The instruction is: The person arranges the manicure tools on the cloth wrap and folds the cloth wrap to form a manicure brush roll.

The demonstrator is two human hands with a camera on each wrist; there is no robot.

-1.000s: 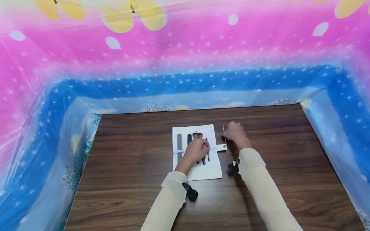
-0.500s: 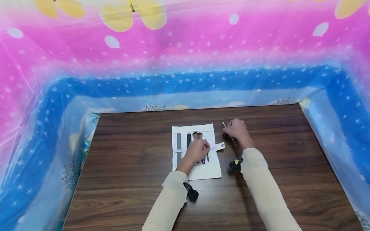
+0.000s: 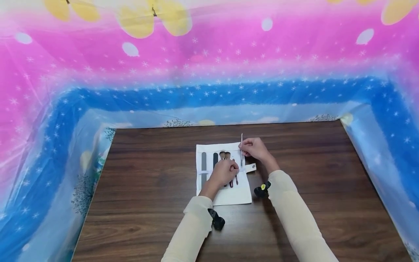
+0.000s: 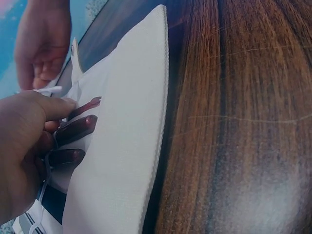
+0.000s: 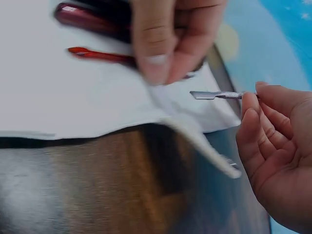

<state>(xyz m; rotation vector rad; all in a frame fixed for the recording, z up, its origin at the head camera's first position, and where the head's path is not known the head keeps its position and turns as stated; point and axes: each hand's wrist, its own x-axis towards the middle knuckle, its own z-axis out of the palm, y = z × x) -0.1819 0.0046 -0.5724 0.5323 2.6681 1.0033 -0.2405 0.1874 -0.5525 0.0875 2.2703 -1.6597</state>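
Note:
A white fabric tool case lies unrolled on the table. My left hand reaches over its middle, thumb and forefinger pinching the white elastic band that crosses it. Under that hand are two makeup brushes with dark red handles and a slim red tool, partly hidden. Between thumb and fingers, my right hand grips a metal cuticle pusher, held nearly upright over the case's right edge in the head view. Its flat blade points toward the band and the left fingertips.
To the left in the case sit a grey nail file and a black nail file, both tucked under the band. A snap tab sticks out on the right. The wooden table meets a patterned cloth backdrop.
My right hand has turned the cuticle pusher and moved it left, from beside the case to over its right edge. The left hand stays nearly where it was at the band.

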